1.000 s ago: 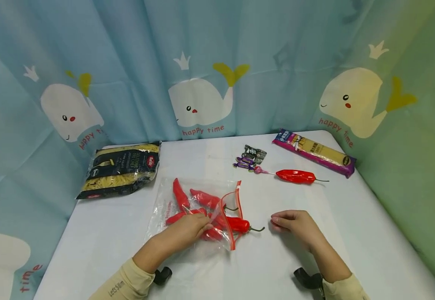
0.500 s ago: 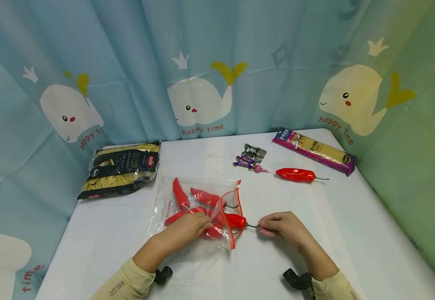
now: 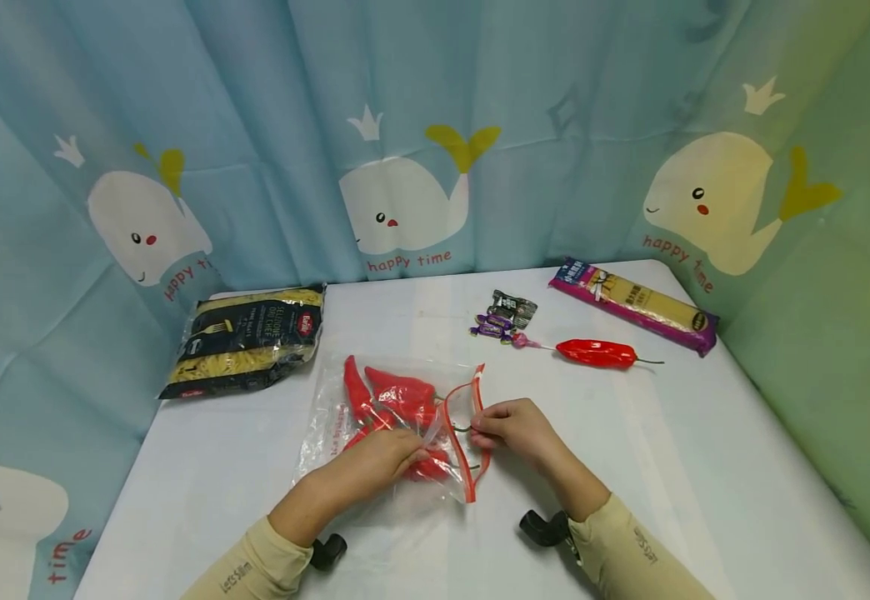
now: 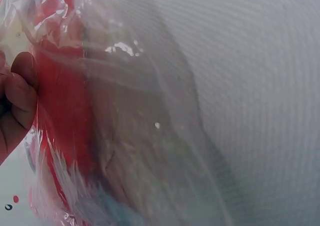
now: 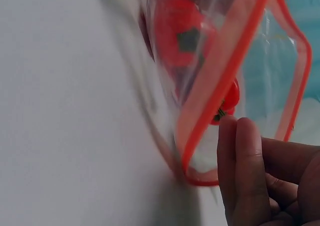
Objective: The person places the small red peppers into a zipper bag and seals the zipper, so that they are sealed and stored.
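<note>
A clear zip bag (image 3: 318,417) with an orange-red edge lies on the table, its mouth facing right, with several red chili peppers (image 3: 360,390) inside. My left hand (image 3: 371,462) pinches the bag's upper layer near the mouth; the left wrist view has the fingers (image 4: 22,93) on the plastic beside a red pepper (image 4: 65,105). At the mouth, my right hand (image 3: 513,429) pinches the green stem (image 3: 462,429) of a chili pepper whose body is inside the bag. In the right wrist view, this red pepper (image 5: 232,95) shows beyond the fingertips (image 5: 247,131).
Behind the right hand lie another red chili pepper (image 3: 596,353), a lollipop (image 3: 522,340), purple-wrapped candies (image 3: 491,331) and a dark packet (image 3: 516,305). A long noodle pack (image 3: 633,304) is at back right, a pasta bag (image 3: 243,337) at back left. Curtains enclose the white table (image 3: 592,533).
My right hand has moved left to the bag's mouth, taking the chili pepper by its stem and pushing it farther inside. The left hand has stayed nearly still on the bag.
</note>
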The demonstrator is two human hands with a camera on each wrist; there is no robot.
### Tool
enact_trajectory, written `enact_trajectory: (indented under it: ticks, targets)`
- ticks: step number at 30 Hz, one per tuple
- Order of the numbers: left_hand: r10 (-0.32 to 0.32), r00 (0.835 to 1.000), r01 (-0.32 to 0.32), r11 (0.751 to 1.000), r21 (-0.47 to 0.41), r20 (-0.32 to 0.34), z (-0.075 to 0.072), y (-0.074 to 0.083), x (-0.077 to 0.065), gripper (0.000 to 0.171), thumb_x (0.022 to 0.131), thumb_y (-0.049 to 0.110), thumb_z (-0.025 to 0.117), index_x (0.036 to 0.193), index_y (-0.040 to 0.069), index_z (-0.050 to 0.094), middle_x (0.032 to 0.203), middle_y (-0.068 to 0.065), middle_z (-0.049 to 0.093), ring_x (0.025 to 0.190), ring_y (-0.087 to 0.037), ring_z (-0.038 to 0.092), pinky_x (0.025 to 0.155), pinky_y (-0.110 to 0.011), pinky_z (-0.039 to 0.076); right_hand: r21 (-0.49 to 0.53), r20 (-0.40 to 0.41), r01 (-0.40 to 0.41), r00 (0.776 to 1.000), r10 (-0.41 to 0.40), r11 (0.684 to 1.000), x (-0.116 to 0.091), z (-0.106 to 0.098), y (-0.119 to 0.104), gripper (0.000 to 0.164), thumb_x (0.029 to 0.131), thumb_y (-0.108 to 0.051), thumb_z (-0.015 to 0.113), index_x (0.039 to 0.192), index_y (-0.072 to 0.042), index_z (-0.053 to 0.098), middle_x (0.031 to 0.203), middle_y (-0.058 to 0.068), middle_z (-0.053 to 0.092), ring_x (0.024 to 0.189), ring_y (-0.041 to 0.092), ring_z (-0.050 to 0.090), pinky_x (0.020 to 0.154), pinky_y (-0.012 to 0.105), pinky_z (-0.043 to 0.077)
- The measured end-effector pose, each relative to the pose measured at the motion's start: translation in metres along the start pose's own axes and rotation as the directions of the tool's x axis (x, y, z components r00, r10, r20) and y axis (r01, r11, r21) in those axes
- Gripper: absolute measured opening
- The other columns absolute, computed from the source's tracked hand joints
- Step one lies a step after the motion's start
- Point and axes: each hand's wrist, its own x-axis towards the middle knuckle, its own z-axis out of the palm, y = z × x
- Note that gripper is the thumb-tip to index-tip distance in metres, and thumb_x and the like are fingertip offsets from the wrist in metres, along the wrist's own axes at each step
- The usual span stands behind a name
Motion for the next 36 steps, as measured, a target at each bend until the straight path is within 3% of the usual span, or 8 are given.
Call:
enact_trajectory:
  ticks: [6, 14, 16, 20, 25, 28, 32, 36]
  targets:
    - [0.013, 1.0, -0.013, 1.0, 0.008, -0.006, 0.002, -0.003, 0.0, 0.021, 0.104, 0.021, 0.056, 0.111, 0.008, 0.071, 0.104, -0.001, 0.069, 0.1, -0.016, 0.065, 0.093, -0.033, 0.051, -0.023, -0.003, -0.012, 1.0, 0.012, 1.0, 0.0, -0.011, -0.004, 0.026, 0.097, -0.006, 0.066, 0.109, 0.016, 0.068, 0.086, 0.017, 0.074, 0.071, 0.012, 0.071, 0.067, 0.027, 0.058]
    - [-0.002, 1.0, 0.002, 1.0, -0.023, -0.019, 0.001, -0.003, 0.0, 0.014, 0.103, 0.021, 0.058, 0.1, 0.012, 0.068, 0.092, 0.005, 0.063, 0.087, -0.009, 0.06, 0.085, -0.029, 0.052, -0.207, -0.163, 0.024, 0.985, -0.059, 0.978, -0.008, -0.076, -0.017, 0.035, 0.097, -0.017, 0.069, 0.118, 0.011, 0.065, 0.102, 0.019, 0.071, 0.083, 0.022, 0.068, 0.075, 0.033, 0.058]
    - [-0.007, 1.0, 0.006, 0.999, -0.034, -0.022, 0.002, -0.002, 0.0, 0.014, 0.103, 0.021, 0.058, 0.098, 0.013, 0.067, 0.09, 0.006, 0.062, 0.085, -0.008, 0.059, 0.083, -0.029, 0.052, -0.334, -0.227, 0.042, 0.966, -0.123, 0.941, -0.009, -0.095, -0.018, 0.036, 0.097, -0.02, 0.069, 0.12, 0.007, 0.066, 0.109, 0.02, 0.07, 0.092, 0.028, 0.067, 0.08, 0.034, 0.057]
    - [-0.012, 1.0, 0.011, 0.999, -0.038, -0.02, 0.002, -0.002, 0.0, 0.015, 0.103, 0.022, 0.058, 0.1, 0.013, 0.069, 0.092, 0.006, 0.063, 0.087, -0.008, 0.059, 0.085, -0.029, 0.052, -0.578, -0.339, 0.017, 0.905, -0.259, 0.816, -0.008, -0.132, -0.015, 0.032, 0.097, -0.019, 0.069, 0.121, 0.001, 0.068, 0.121, 0.023, 0.066, 0.107, 0.038, 0.061, 0.086, 0.047, 0.052]
    - [-0.017, 1.0, 0.016, 0.999, -0.03, -0.014, 0.003, -0.002, 0.0, 0.017, 0.104, 0.023, 0.057, 0.104, 0.012, 0.07, 0.098, 0.004, 0.066, 0.093, -0.009, 0.062, 0.09, -0.029, 0.052, -0.738, -0.362, -0.008, 0.848, -0.386, 0.674, 0.0, -0.171, -0.006, 0.034, 0.092, -0.008, 0.069, 0.123, 0.005, 0.064, 0.13, 0.032, 0.055, 0.119, 0.051, 0.047, 0.099, 0.066, 0.038]
    - [-0.017, 1.0, 0.016, 0.999, -0.031, -0.016, 0.003, -0.002, 0.0, 0.018, 0.104, 0.023, 0.056, 0.105, 0.012, 0.07, 0.099, 0.003, 0.066, 0.094, -0.01, 0.063, 0.09, -0.03, 0.052, -0.796, -0.334, -0.037, 0.86, -0.387, 0.605, 0.006, -0.188, 0.0, 0.042, 0.089, -0.006, 0.072, 0.127, 0.006, 0.061, 0.134, 0.034, 0.051, 0.123, 0.055, 0.04, 0.1, 0.07, 0.032]
    - [-0.021, 1.0, 0.021, 0.999, -0.031, -0.019, 0.002, -0.002, 0.0, 0.017, 0.104, 0.024, 0.056, 0.103, 0.012, 0.069, 0.097, 0.004, 0.065, 0.092, -0.009, 0.061, 0.089, -0.029, 0.052, -0.811, -0.311, -0.092, 0.905, -0.292, 0.577, 0.012, -0.199, 0.005, 0.056, 0.089, -0.008, 0.075, 0.138, 0.007, 0.051, 0.139, 0.037, 0.045, 0.126, 0.058, 0.037, 0.102, 0.07, 0.033]
    - [-0.022, 0.999, 0.021, 0.999, -0.027, -0.023, 0.002, -0.003, 0.0, 0.017, 0.104, 0.024, 0.056, 0.102, 0.013, 0.069, 0.096, 0.005, 0.064, 0.091, -0.008, 0.06, 0.088, -0.028, 0.052, -0.81, -0.322, -0.128, 0.913, -0.25, 0.572, 0.014, -0.199, 0.008, 0.059, 0.09, -0.008, 0.074, 0.14, 0.008, 0.048, 0.137, 0.038, 0.045, 0.125, 0.056, 0.04, 0.102, 0.069, 0.034]
